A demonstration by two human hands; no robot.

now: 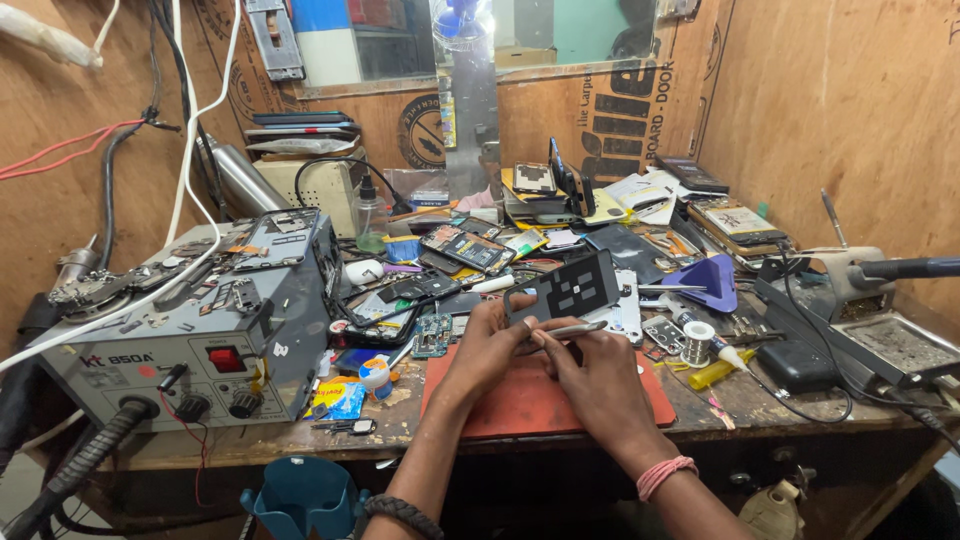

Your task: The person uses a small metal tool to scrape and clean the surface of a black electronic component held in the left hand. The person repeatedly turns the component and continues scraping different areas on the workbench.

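Rework station point(190, 350) left of mat point(520, 395), solder spool point(697, 343) right, circuit boards point(468, 248) behind

left hand point(487, 340) gripping black plate point(562, 288), right hand point(592, 372) holding tweezers point(570, 330)

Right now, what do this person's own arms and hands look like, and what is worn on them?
Both forearms are bare, with no sleeves and no gloves. The left hand has a dark braided band around its wrist. The right hand has a pink, twisted cloth band at its wrist. No rings or watch show.
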